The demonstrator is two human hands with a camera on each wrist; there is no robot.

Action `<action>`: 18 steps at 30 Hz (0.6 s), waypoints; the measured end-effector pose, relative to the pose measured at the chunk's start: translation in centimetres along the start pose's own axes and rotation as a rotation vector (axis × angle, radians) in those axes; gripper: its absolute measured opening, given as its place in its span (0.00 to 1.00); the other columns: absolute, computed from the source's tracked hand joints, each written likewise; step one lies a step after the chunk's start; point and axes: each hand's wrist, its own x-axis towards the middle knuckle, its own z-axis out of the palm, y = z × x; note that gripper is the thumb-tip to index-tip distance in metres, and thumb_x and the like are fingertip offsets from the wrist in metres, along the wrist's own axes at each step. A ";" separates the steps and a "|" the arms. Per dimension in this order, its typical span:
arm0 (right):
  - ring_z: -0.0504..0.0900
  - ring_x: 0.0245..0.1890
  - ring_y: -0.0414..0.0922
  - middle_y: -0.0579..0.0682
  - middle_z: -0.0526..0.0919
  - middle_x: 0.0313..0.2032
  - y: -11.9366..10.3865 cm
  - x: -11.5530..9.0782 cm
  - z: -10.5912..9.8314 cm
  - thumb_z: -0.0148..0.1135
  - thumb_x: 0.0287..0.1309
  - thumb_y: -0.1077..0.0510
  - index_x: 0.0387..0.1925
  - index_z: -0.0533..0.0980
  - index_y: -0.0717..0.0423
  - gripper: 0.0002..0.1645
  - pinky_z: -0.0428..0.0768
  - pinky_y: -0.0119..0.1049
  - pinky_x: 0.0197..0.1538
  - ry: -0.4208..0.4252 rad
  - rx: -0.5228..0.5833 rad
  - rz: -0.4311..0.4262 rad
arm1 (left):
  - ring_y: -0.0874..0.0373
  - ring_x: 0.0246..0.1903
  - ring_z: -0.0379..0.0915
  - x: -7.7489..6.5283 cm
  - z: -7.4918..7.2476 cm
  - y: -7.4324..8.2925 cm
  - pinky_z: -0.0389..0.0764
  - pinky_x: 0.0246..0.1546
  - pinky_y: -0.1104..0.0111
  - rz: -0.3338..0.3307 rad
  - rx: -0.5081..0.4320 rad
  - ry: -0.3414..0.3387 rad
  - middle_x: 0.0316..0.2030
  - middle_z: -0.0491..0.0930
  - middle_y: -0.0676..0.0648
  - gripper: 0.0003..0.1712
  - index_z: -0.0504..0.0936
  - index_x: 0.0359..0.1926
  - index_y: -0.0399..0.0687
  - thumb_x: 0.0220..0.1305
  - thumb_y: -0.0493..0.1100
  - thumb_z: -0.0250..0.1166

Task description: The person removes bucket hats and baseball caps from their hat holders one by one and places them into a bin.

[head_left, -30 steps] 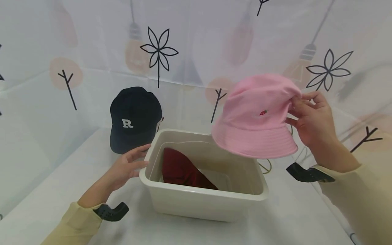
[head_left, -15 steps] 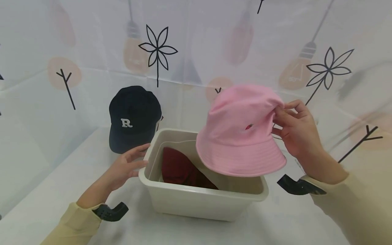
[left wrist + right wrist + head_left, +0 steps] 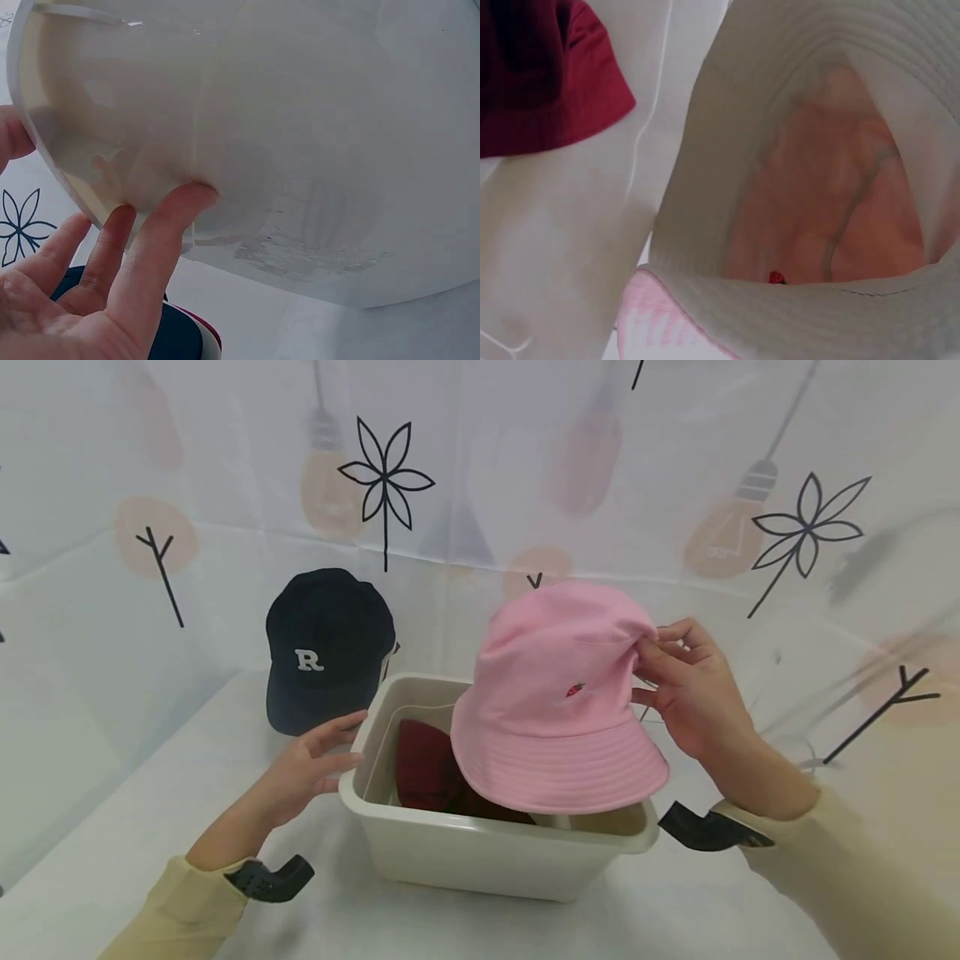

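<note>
A pink bucket hat (image 3: 555, 702) with a small strawberry on its front hangs over the right part of a cream plastic bin (image 3: 480, 852). My right hand (image 3: 697, 693) pinches the hat's crown at its right side. In the right wrist view the hat's pale lining (image 3: 712, 172) faces the camera. Inside the bin, at its left, lies a dark red hat (image 3: 423, 764), partly covered by the pink one. My left hand (image 3: 303, 777) touches the bin's left rim with its fingers spread; in the left wrist view the fingertips (image 3: 196, 196) lie against the bin's outer wall.
A navy baseball cap (image 3: 330, 652) with a white R stands behind the bin's left corner. White cloth (image 3: 247, 718) covers the table, and a patterned curtain (image 3: 480, 468) hangs behind it. A thin cable lies partly hidden behind the right hand.
My right hand has carried the pink bucket hat left and down, from beyond the bin's back right corner to over its opening. The left hand and the bin have hardly moved.
</note>
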 end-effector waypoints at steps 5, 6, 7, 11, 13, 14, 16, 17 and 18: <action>0.81 0.32 0.45 0.51 0.78 0.35 0.2 -0.5 0.7 0.54 0.61 0.67 0.33 0.71 0.54 0.06 0.82 0.39 0.31 -0.023 -0.034 -0.002 | 0.39 0.61 0.57 0.0 0.0 0.1 0.72 0.50 0.48 0.005 -0.003 0.001 0.64 0.59 0.36 0.39 0.54 0.70 0.45 0.62 0.43 0.62; 0.81 0.32 0.45 0.51 0.78 0.36 0.2 -0.6 0.9 0.54 0.61 0.67 0.33 0.71 0.54 0.06 0.82 0.39 0.32 -0.029 -0.038 -0.003 | 0.39 0.61 0.57 0.0 0.0 0.2 0.71 0.50 0.47 0.009 -0.004 0.001 0.64 0.58 0.36 0.39 0.54 0.70 0.45 0.62 0.43 0.62; 0.81 0.32 0.45 0.51 0.78 0.36 0.2 -0.7 1.1 0.54 0.62 0.67 0.33 0.71 0.54 0.06 0.82 0.39 0.32 -0.035 -0.040 -0.003 | 0.39 0.61 0.57 0.0 0.0 0.2 0.71 0.50 0.48 0.011 -0.004 0.000 0.64 0.58 0.36 0.39 0.54 0.70 0.45 0.62 0.43 0.62; 0.81 0.32 0.46 0.51 0.77 0.35 0.3 -1.1 1.6 0.53 0.62 0.68 0.33 0.71 0.54 0.06 0.82 0.40 0.32 -0.049 -0.037 -0.006 | 0.39 0.61 0.57 0.0 0.0 0.3 0.72 0.50 0.49 0.011 -0.006 0.003 0.65 0.58 0.36 0.40 0.54 0.70 0.44 0.62 0.42 0.62; 0.81 0.31 0.46 0.51 0.77 0.34 0.3 -1.3 1.9 0.53 0.62 0.68 0.32 0.71 0.54 0.06 0.82 0.40 0.31 -0.050 -0.032 -0.001 | 0.39 0.62 0.57 0.0 0.0 0.3 0.72 0.50 0.49 0.009 -0.007 0.003 0.65 0.58 0.36 0.40 0.54 0.70 0.44 0.62 0.42 0.62; 0.81 0.31 0.46 0.51 0.77 0.34 0.4 -1.3 2.0 0.53 0.62 0.68 0.32 0.71 0.54 0.06 0.82 0.40 0.31 -0.049 -0.028 0.003 | 0.39 0.62 0.57 -0.1 0.0 0.3 0.72 0.50 0.49 0.008 -0.007 0.003 0.65 0.58 0.36 0.40 0.54 0.70 0.44 0.62 0.42 0.62; 0.81 0.31 0.45 0.51 0.77 0.34 0.4 -1.4 2.1 0.53 0.62 0.68 0.32 0.70 0.54 0.06 0.82 0.39 0.31 -0.041 -0.021 0.017 | 0.39 0.62 0.56 -0.1 0.0 0.3 0.72 0.50 0.48 0.008 -0.008 0.002 0.65 0.58 0.36 0.39 0.54 0.70 0.44 0.62 0.42 0.62; 0.81 0.31 0.45 0.52 0.77 0.34 0.5 -1.4 2.1 0.54 0.61 0.68 0.32 0.70 0.54 0.06 0.82 0.38 0.31 -0.034 -0.022 0.023 | 0.38 0.62 0.56 -0.1 0.0 0.3 0.72 0.50 0.48 0.009 -0.009 0.000 0.65 0.58 0.36 0.39 0.54 0.70 0.44 0.62 0.42 0.62; 0.81 0.31 0.45 0.51 0.77 0.34 0.5 -1.4 2.1 0.54 0.61 0.67 0.32 0.70 0.54 0.06 0.81 0.38 0.31 -0.027 -0.026 0.031 | 0.38 0.62 0.56 -0.1 0.0 0.3 0.71 0.50 0.48 0.008 -0.010 0.000 0.65 0.58 0.35 0.39 0.54 0.70 0.44 0.62 0.42 0.62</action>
